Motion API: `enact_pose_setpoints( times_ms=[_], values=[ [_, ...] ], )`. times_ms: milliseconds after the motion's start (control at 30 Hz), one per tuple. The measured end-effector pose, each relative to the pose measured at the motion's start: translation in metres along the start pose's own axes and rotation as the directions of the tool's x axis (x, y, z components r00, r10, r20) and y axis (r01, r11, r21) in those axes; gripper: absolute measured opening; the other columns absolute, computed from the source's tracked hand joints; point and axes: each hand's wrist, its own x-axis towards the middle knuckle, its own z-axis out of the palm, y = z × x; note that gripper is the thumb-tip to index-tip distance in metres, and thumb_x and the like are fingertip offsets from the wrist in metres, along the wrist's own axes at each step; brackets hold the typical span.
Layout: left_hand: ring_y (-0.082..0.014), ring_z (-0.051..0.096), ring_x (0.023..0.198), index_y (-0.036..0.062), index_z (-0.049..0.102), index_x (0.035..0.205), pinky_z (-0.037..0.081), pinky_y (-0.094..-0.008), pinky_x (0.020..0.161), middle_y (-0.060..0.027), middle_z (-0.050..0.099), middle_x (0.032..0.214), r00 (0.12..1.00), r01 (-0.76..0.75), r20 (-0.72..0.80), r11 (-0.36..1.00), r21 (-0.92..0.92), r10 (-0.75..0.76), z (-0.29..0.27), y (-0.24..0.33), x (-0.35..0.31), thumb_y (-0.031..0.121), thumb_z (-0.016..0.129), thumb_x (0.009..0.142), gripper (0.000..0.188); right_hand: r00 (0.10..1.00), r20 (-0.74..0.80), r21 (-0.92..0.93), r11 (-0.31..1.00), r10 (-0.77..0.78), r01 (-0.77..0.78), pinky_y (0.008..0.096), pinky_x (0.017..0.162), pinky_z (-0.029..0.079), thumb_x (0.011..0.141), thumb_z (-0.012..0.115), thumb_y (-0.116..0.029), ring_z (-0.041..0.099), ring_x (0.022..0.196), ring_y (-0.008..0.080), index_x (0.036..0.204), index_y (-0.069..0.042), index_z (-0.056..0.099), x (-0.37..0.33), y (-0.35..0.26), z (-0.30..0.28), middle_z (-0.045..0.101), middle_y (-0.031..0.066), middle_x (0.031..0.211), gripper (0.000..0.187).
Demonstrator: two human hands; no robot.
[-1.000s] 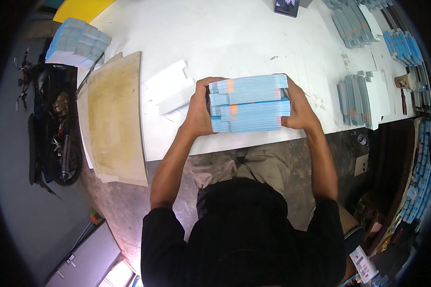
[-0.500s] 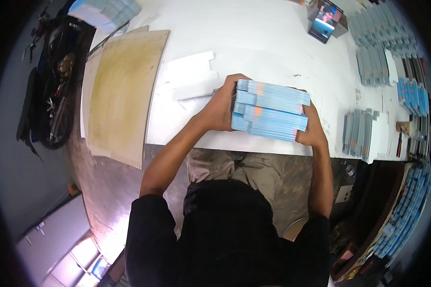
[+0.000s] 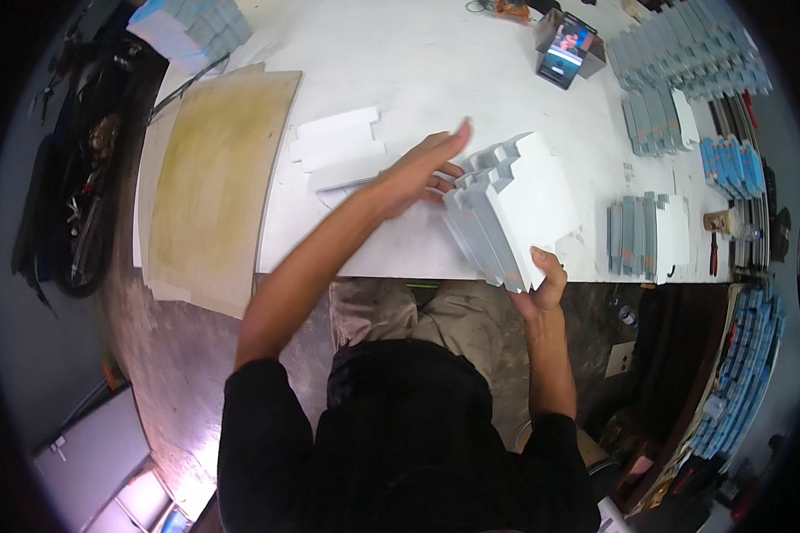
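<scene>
A thick stack of flat die-cut carton blanks stands tilted at the table's front edge. Its white face is turned to the right, and its pale blue-grey stepped edges face left. My right hand grips the near lower corner, thumb on the white face, the other fingers hidden behind. At the stack's far left side is my left hand, thumb raised and fingers apart; whether the fingertips touch the edges I cannot tell. A few loose white blanks lie left of that hand.
Large yellowed boards cover the table's left side. More carton stacks stand at the right, a near one and a farther one. A phone leans on a box at the back. A cup is at the far right.
The stack has turned from showing its blue edges upward to showing its white face. My left hand has let go and opened; my right hand has shifted to the near corner.
</scene>
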Motion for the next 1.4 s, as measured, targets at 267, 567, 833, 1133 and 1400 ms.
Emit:
enact_pose_setpoints(
  times_ms=[267, 567, 833, 1133, 1400],
  values=[
    [-0.0359, 0.053, 0.137, 0.001, 0.018, 0.166, 0.043, -0.0592, 0.114, -0.0268, 0.051, 0.148, 0.973, -0.211, -0.171, 0.908, -0.363, 0.158, 0.1, -0.07, -0.045, 0.062, 0.064, 0.102, 0.1, 0.97, -0.221, -0.014, 0.995, -0.102, 0.101, 0.0432, 0.1, 0.054, 0.091, 0.074, -0.032, 0.069, 0.115, 0.0281, 0.137, 0.004, 0.062, -0.015, 0.009, 0.012, 0.07, 0.0156, 0.126, 0.059],
    [-0.0271, 0.069, 0.112, -0.0162, 0.053, 0.136, 0.055, -0.0368, 0.1, -0.0222, 0.067, 0.124, 0.97, -0.233, -0.18, 0.851, -0.471, 0.165, 0.104, -0.054, -0.04, 0.016, 0.082, 0.09, 0.063, 0.958, -0.191, -0.173, 0.968, -0.215, 0.183, 0.0359, 0.1, 0.052, 0.086, 0.087, -0.026, 0.066, 0.116, 0.0249, 0.138, 0.016, 0.057, -0.036, -0.007, 0.043, 0.069, 0.0218, 0.126, 0.073],
    [-0.0266, 0.068, 0.117, -0.0087, 0.064, 0.132, 0.055, -0.0391, 0.101, -0.0169, 0.07, 0.126, 0.996, -0.082, -0.074, 0.894, -0.441, 0.055, 0.081, -0.026, -0.035, 0.026, 0.081, 0.091, 0.057, 0.979, -0.174, -0.223, 0.972, -0.108, 0.068, 0.0424, 0.099, 0.054, 0.094, 0.075, -0.055, 0.063, 0.122, 0.0303, 0.159, 0.008, 0.039, -0.054, -0.025, -0.018, 0.06, 0.0196, 0.141, 0.097],
    [-0.0293, 0.063, 0.118, 0.0002, 0.066, 0.134, 0.049, -0.0415, 0.098, -0.0162, 0.066, 0.128, 0.995, 0.05, -0.076, 0.985, -0.165, -0.063, 0.085, 0.001, -0.036, 0.051, 0.079, 0.087, 0.07, 0.995, -0.054, -0.425, 0.9, 0.079, -0.095, 0.0535, 0.098, 0.057, 0.092, 0.046, -0.087, 0.062, 0.13, 0.038, 0.164, 0.005, 0.03, 0.014, -0.102, -0.03, 0.052, 0.0316, 0.148, 0.119],
    [-0.0303, 0.062, 0.119, 0.0038, 0.07, 0.132, 0.049, -0.0424, 0.099, -0.0157, 0.066, 0.132, 0.993, 0.055, -0.093, 0.984, -0.169, -0.071, 0.08, -0.011, -0.029, 0.051, 0.078, 0.088, 0.065, 0.998, -0.051, -0.494, 0.867, 0.043, -0.062, 0.0542, 0.095, 0.057, 0.091, 0.066, -0.069, 0.057, 0.132, 0.0418, 0.162, 0.001, 0.035, 0.014, -0.107, -0.002, 0.048, 0.0326, 0.151, 0.105]
  ],
)
